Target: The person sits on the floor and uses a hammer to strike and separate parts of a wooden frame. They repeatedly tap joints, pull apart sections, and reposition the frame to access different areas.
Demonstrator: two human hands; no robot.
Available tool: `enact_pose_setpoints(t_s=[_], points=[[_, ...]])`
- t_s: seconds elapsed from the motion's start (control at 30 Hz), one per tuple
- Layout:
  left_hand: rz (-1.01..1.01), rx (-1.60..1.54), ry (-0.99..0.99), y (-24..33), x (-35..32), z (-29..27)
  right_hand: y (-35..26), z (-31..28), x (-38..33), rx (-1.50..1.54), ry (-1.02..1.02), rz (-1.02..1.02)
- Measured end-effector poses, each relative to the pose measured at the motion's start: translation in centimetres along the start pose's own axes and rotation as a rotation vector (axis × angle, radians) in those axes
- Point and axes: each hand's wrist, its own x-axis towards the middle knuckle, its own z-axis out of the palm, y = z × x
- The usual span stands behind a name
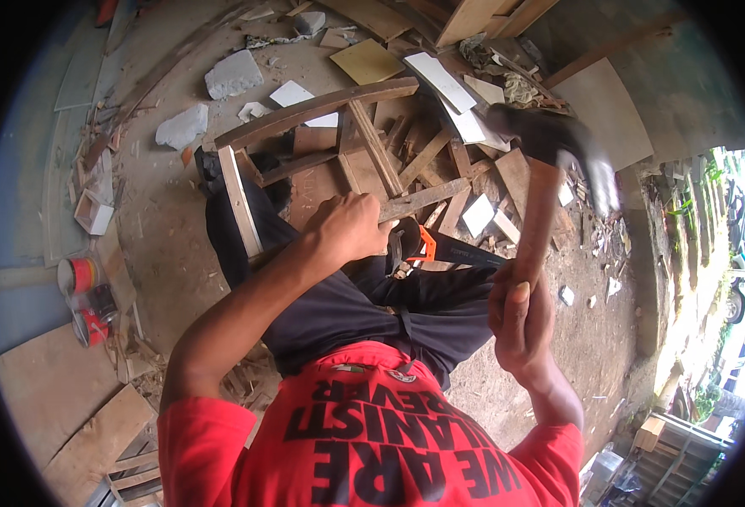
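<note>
My right hand (524,317) is closed round the wooden handle of a claw hammer (543,198), held raised at the right; its dark head is smeared by motion. My left hand (349,226) is wrapped round part of a wooden frame (322,106) over my lap. This frame has a curved top rail, crossing slats and a pale upright at its left. One slat (427,198) runs right from beside my left fist. What the left fingertips press on is partly hidden. Just below that slat lies a handsaw (428,245) with an orange handle and a dark blade.
Wood offcuts (453,160) and white board pieces (444,84) litter the floor beyond the frame. Broken concrete lumps (233,74) lie at the far left. Red tins (90,328) stand at the left, near leaning boards (55,384). A wall edge (651,279) borders the right.
</note>
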Motion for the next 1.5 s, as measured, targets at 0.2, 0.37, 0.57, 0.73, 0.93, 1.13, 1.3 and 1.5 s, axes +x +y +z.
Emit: enact_pose_setpoints(t_s=[0.2, 0.37, 0.57, 0.73, 0.93, 1.13, 1.3, 1.5], points=[[0.043, 0.015, 0.032, -0.3, -0.3, -0.2, 2.5, 0.2, 0.5, -0.185, -0.179, 0.446], [0.006, 0.008, -0.025, -0.4, 0.0, 0.0, -0.1, 0.3, 0.1, 0.304, 0.176, -0.225], [-0.018, 0.001, -0.073, 0.4, -0.8, -1.1, 2.4, 1.3, -0.6, -0.136, -0.083, 0.467], [0.009, -0.017, -0.055, -0.2, -0.2, -0.2, 3.1, 1.5, -1.5, 0.195, 0.213, -0.218], [0.036, 0.007, -0.006, 0.0, -0.3, -0.7, 2.1, 1.7, -1.1, -0.233, 0.015, 0.425], [0.022, -0.01, -0.048, 0.3, 0.0, -0.6, 2.8, 3.2, -1.5, 0.053, 0.152, -0.121], [0.042, -0.007, 0.009, -0.1, -0.1, -0.6, 0.8, 2.5, -1.0, -0.121, 0.0, 0.315], [0.049, -0.007, 0.004, 0.1, 0.3, -0.3, 3.7, 3.2, -0.8, -0.302, 0.238, -0.379]])
